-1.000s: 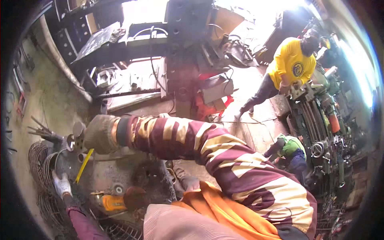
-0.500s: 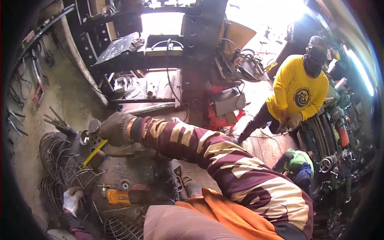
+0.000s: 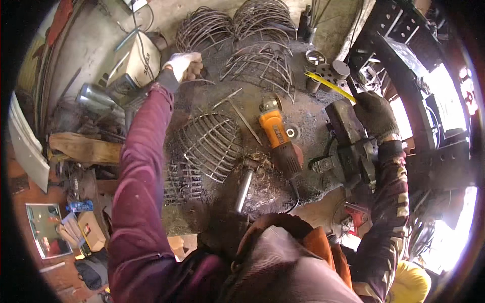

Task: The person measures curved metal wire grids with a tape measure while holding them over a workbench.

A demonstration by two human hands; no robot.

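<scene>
My left hand (image 3: 186, 66), in a white glove, is curled with its fingers closed above the far left of the workbench. A thin curved rod lies by its fingertips; what the fingers grip is hidden. My right hand (image 3: 376, 115), in a dark glove, is closed beside a bench vise (image 3: 348, 126). From it a flat yellow tape measure blade (image 3: 328, 85) reaches left past a holed metal block. An orange angle grinder (image 3: 275, 131) lies mid-bench. Left of it is a curved wire grille (image 3: 214, 146). A hammer (image 3: 246, 187) with a metal handle points toward me.
Bundles of bent rods (image 3: 265, 20) and a looser pile of rods (image 3: 262, 68) lie along the far side. A metal cup (image 3: 316, 58) stands near the vise. At left are a box (image 3: 136, 60) and a wooden piece (image 3: 83, 147). The grinder's cord hangs off the near edge.
The view has swung onto the bench, so both arms now show. My right hand, with the yellow blade, has drawn away from the metal cup. The yellow-shirted person is mostly out of view.
</scene>
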